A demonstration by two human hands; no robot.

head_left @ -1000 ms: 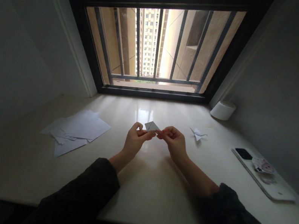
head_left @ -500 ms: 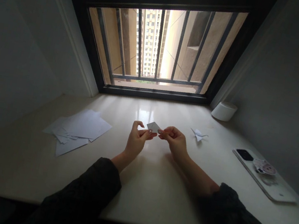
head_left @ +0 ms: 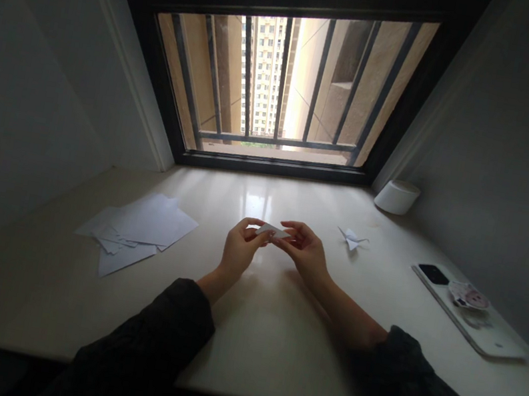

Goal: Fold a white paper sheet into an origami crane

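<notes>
My left hand [head_left: 240, 248] and my right hand [head_left: 304, 248] meet above the middle of a pale windowsill counter [head_left: 247, 330]. Both pinch a small folded white paper piece [head_left: 273, 230] between fingertips and thumb; it lies nearly flat between them. A finished folded paper figure [head_left: 352, 238] rests on the counter to the right of my right hand. Dark sleeves cover both forearms.
A loose pile of white paper sheets [head_left: 134, 230] lies at the left. A white phone [head_left: 469, 310] with a round sticker grip lies at the right, near the wall. A white round container [head_left: 397, 196] stands in the back right corner under the barred window [head_left: 283, 86].
The folded paper stood up as a pointed flap before; now it is pressed down flat between both hands. My left fingers have closed back onto it.
</notes>
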